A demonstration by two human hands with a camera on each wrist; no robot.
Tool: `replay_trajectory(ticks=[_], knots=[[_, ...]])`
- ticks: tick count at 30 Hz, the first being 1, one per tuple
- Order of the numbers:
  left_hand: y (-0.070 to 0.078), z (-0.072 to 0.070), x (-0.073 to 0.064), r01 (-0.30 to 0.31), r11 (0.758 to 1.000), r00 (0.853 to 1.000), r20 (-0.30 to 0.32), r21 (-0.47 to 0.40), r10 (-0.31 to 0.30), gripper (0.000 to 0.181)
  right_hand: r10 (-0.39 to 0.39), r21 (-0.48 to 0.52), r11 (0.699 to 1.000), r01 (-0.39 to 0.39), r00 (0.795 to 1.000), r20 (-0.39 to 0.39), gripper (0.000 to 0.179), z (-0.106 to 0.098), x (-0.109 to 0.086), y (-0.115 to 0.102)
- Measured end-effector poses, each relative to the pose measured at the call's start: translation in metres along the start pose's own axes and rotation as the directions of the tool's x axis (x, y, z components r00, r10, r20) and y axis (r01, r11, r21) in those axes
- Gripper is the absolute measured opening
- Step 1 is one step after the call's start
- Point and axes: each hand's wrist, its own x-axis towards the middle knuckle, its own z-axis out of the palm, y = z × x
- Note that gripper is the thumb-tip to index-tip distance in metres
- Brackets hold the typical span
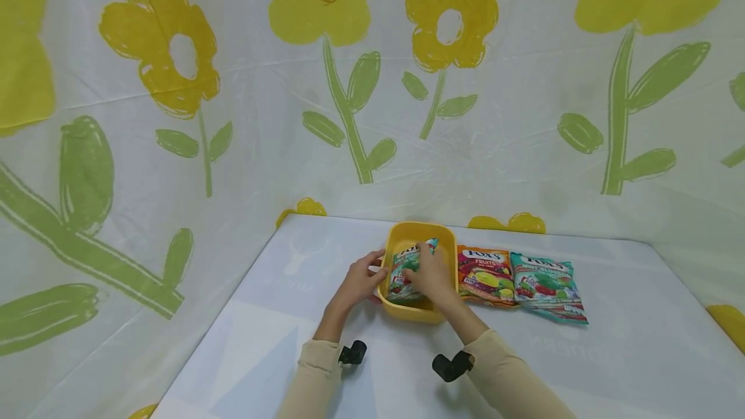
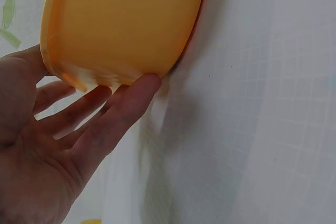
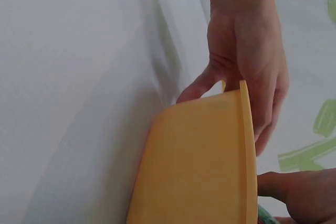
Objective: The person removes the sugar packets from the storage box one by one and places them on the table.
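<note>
A yellow plastic bin (image 1: 420,315) stands on the table with a teal Fox's candy bag (image 1: 401,277) tilted inside it. My left hand (image 1: 359,280) holds the bin's left side, its fingers (image 2: 121,111) against the outer wall and others over the rim. Reaching into the bin, my right hand (image 1: 432,271) grips the teal bag with thumb and fingers; part of the bag is hidden under it. In the right wrist view, the right hand (image 3: 310,195) is at the rim's edge, with only a sliver of the bag visible.
Right of the bin lie an orange Fox's fruits candy bag (image 1: 485,275) and a second teal Fox's bag (image 1: 547,286), side by side. A white cloth with flowers (image 1: 512,147) hangs behind the white table (image 1: 628,354). Black wrist cameras (image 1: 451,366) sit on both sleeves.
</note>
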Motion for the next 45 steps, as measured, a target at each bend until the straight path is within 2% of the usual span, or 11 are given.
replay_trajectory(ticks=[8, 15, 21, 32, 37, 45], knots=[[0.002, 0.0, 0.0, -0.001, 1.0, 1.0, -0.006, 0.007, 0.001, 0.053, -0.012, 0.078, 0.997, 0.01, 1.0, 0.02, 0.067, -0.012, 0.001, -0.001], [0.0, 0.0, 0.0, -0.015, 1.0, 1.0, -0.003, 0.013, 0.015, 0.053, -0.018, 0.131, 0.991, 0.018, 1.0, -0.003, 0.068, -0.013, 0.001, -0.001], [0.001, 0.0, -0.002, -0.029, 1.0, 1.0, -0.004, 0.005, 0.029, 0.053, -0.028, 0.23, 0.973, 0.029, 1.0, -0.008, 0.065, -0.013, 0.004, 0.003], [0.002, 0.0, -0.003, -0.026, 1.0, 1.0, -0.008, 0.016, 0.026, 0.053, -0.047, 0.345, 0.938, 0.036, 0.999, 0.024, 0.066, -0.016, 0.007, 0.005], [0.002, 0.0, -0.004, -0.029, 0.999, 1.0, -0.009, 0.02, 0.03, 0.053, -0.035, 0.427, 0.904, 0.013, 0.998, 0.044, 0.067, -0.017, 0.008, 0.01], [0.002, -0.001, -0.003, -0.027, 1.0, 1.0, -0.003, 0.011, 0.027, 0.053, 0.013, 0.565, 0.82, -0.09, 0.99, 0.139, 0.066, -0.022, 0.01, 0.011]])
